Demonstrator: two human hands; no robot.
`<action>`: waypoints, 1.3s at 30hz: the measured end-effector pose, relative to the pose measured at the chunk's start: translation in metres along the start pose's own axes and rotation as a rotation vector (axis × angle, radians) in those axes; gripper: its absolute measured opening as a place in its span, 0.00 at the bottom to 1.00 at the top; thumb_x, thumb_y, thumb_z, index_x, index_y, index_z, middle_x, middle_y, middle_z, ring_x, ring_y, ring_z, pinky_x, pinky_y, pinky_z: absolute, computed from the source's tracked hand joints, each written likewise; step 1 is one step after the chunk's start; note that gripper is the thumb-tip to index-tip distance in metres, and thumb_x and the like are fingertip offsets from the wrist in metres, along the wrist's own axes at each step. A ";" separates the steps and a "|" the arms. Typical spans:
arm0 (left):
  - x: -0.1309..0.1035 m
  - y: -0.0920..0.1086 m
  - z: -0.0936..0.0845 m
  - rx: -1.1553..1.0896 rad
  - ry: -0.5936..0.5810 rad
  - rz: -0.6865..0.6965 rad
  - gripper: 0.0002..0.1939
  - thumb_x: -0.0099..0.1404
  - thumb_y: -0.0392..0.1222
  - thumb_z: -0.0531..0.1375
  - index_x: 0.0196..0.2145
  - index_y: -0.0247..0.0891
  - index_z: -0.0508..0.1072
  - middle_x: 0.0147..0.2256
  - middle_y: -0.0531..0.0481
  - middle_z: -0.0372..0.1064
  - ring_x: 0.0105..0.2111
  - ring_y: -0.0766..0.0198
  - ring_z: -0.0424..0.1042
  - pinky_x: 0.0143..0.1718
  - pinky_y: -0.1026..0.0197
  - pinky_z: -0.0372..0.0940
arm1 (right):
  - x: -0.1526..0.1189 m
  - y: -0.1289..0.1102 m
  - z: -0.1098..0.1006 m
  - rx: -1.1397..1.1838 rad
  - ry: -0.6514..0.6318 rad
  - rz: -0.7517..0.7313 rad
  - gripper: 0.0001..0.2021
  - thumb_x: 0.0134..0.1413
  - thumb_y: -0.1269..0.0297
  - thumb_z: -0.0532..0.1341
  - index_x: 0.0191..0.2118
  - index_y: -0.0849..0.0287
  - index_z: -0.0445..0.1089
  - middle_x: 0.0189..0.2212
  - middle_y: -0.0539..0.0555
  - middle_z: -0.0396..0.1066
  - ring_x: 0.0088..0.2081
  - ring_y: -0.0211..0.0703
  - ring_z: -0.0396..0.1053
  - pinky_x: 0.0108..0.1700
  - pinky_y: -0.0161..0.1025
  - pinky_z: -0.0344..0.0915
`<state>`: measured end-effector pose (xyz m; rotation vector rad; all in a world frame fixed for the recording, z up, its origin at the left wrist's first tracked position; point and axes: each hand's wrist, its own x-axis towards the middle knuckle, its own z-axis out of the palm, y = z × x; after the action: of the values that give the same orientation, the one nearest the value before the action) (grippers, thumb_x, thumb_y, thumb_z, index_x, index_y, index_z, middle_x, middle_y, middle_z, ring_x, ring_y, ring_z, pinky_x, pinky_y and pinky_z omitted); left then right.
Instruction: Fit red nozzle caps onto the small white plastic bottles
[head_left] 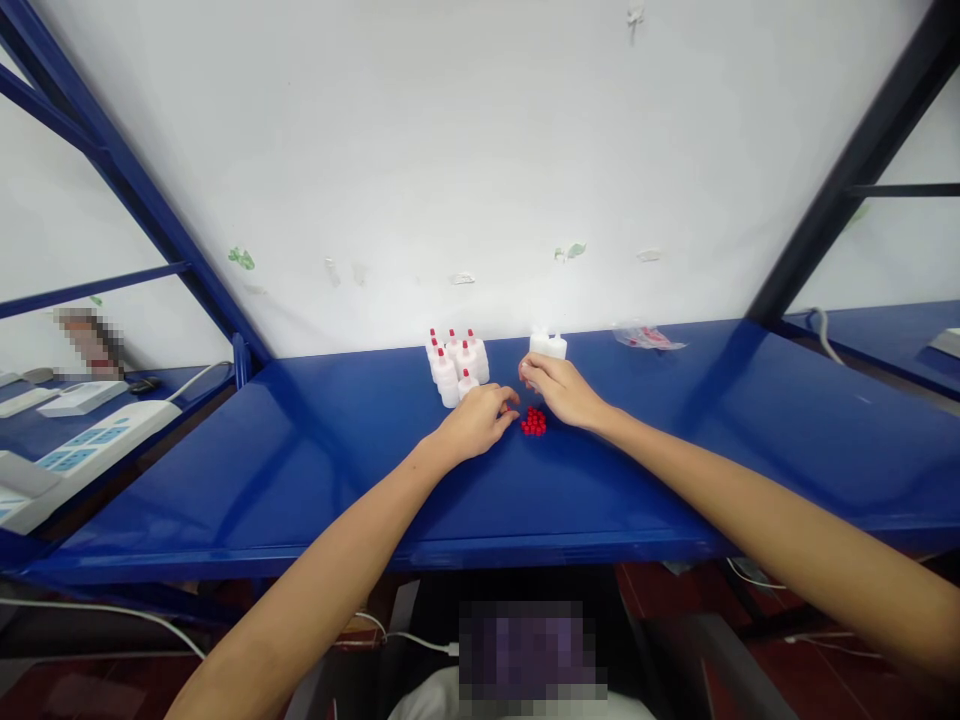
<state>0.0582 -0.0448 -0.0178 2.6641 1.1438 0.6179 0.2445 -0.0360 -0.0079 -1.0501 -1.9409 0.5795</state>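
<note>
Beside a small pile of red caps (534, 422) on the blue table, my left hand (477, 418) is curled, with a bit of red showing between thumb and fingertips that looks like one cap. My right hand (564, 388) is closed just above and right of the pile; a whitish bit shows at its fingertips, too hidden to name. Several white plastic bottles with red tips (445, 378) stand upright in a cluster behind my left hand. White bottles without red tips (556, 346) stand behind my right hand, partly covered by it.
A clear plastic bag (649, 337) with red pieces inside lies at the back right of the blue table (300, 480). Blue metal posts (161, 200) frame the table, with a white wall behind. A power strip (90, 455) lies at the left.
</note>
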 end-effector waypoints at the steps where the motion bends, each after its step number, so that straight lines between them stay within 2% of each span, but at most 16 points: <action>1: -0.001 0.001 0.000 0.010 0.002 -0.005 0.12 0.68 0.37 0.57 0.47 0.33 0.74 0.36 0.45 0.72 0.37 0.59 0.72 0.44 0.57 0.67 | 0.000 0.000 0.000 -0.008 -0.006 -0.002 0.13 0.62 0.59 0.49 0.30 0.57 0.64 0.26 0.49 0.65 0.30 0.40 0.63 0.36 0.38 0.57; 4: -0.005 0.003 -0.002 0.044 -0.004 0.001 0.16 0.69 0.37 0.55 0.53 0.33 0.71 0.39 0.44 0.71 0.41 0.58 0.72 0.48 0.55 0.67 | 0.000 -0.001 0.000 -0.033 -0.014 -0.008 0.13 0.62 0.59 0.49 0.30 0.58 0.64 0.26 0.49 0.66 0.30 0.40 0.63 0.36 0.38 0.56; 7: -0.009 0.003 -0.003 0.084 -0.016 -0.004 0.17 0.71 0.38 0.53 0.54 0.32 0.70 0.41 0.42 0.70 0.42 0.56 0.72 0.48 0.54 0.67 | 0.000 0.000 0.000 -0.054 -0.023 -0.015 0.14 0.63 0.58 0.49 0.30 0.58 0.65 0.25 0.49 0.66 0.30 0.40 0.63 0.36 0.38 0.56; 13: -0.012 0.000 -0.005 0.151 -0.042 -0.014 0.15 0.72 0.38 0.51 0.48 0.34 0.74 0.39 0.43 0.69 0.40 0.56 0.72 0.46 0.55 0.67 | 0.000 0.001 0.000 -0.069 -0.027 -0.051 0.14 0.63 0.59 0.49 0.30 0.58 0.64 0.27 0.50 0.67 0.32 0.41 0.64 0.37 0.37 0.56; 18: -0.012 0.003 -0.006 0.132 -0.031 0.000 0.12 0.71 0.37 0.52 0.46 0.36 0.74 0.38 0.45 0.69 0.38 0.58 0.72 0.43 0.56 0.67 | -0.001 -0.002 -0.001 -0.076 -0.045 -0.064 0.14 0.63 0.59 0.49 0.29 0.58 0.64 0.26 0.49 0.66 0.31 0.41 0.62 0.37 0.37 0.55; 20: -0.012 0.004 -0.006 0.104 0.021 0.030 0.12 0.72 0.38 0.52 0.46 0.36 0.73 0.38 0.45 0.69 0.38 0.59 0.71 0.42 0.57 0.67 | -0.002 -0.002 -0.001 -0.050 -0.059 -0.060 0.15 0.63 0.59 0.49 0.28 0.57 0.63 0.25 0.49 0.64 0.30 0.41 0.62 0.36 0.38 0.55; 23: -0.012 0.008 -0.006 0.040 0.177 0.088 0.13 0.73 0.39 0.50 0.49 0.36 0.71 0.39 0.46 0.69 0.38 0.61 0.70 0.41 0.58 0.66 | -0.004 -0.003 -0.002 0.051 -0.088 -0.055 0.14 0.62 0.60 0.47 0.28 0.57 0.62 0.25 0.48 0.61 0.30 0.40 0.60 0.36 0.38 0.55; 28: -0.012 0.014 -0.008 -0.043 0.386 0.143 0.12 0.74 0.39 0.50 0.50 0.36 0.69 0.39 0.46 0.69 0.38 0.63 0.69 0.42 0.60 0.65 | -0.007 -0.007 -0.005 0.191 -0.156 -0.092 0.07 0.57 0.64 0.49 0.31 0.57 0.61 0.25 0.47 0.59 0.29 0.40 0.57 0.34 0.39 0.53; 32: -0.012 0.016 -0.008 -0.087 0.454 0.155 0.11 0.74 0.39 0.51 0.49 0.37 0.70 0.39 0.46 0.70 0.36 0.64 0.69 0.41 0.61 0.65 | -0.008 -0.012 -0.005 0.201 -0.172 -0.134 0.02 0.52 0.66 0.52 0.32 0.57 0.61 0.26 0.47 0.59 0.30 0.40 0.56 0.35 0.38 0.53; 39: -0.012 0.016 -0.007 -0.116 0.467 0.155 0.12 0.74 0.40 0.51 0.49 0.37 0.71 0.38 0.47 0.70 0.34 0.65 0.68 0.40 0.60 0.64 | -0.009 -0.017 -0.004 0.206 -0.159 -0.135 0.05 0.50 0.66 0.53 0.35 0.57 0.62 0.27 0.47 0.59 0.30 0.40 0.56 0.35 0.38 0.53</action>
<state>0.0583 -0.0640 -0.0103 2.5954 0.9599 1.3446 0.2432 -0.0532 0.0023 -0.7580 -2.0206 0.7874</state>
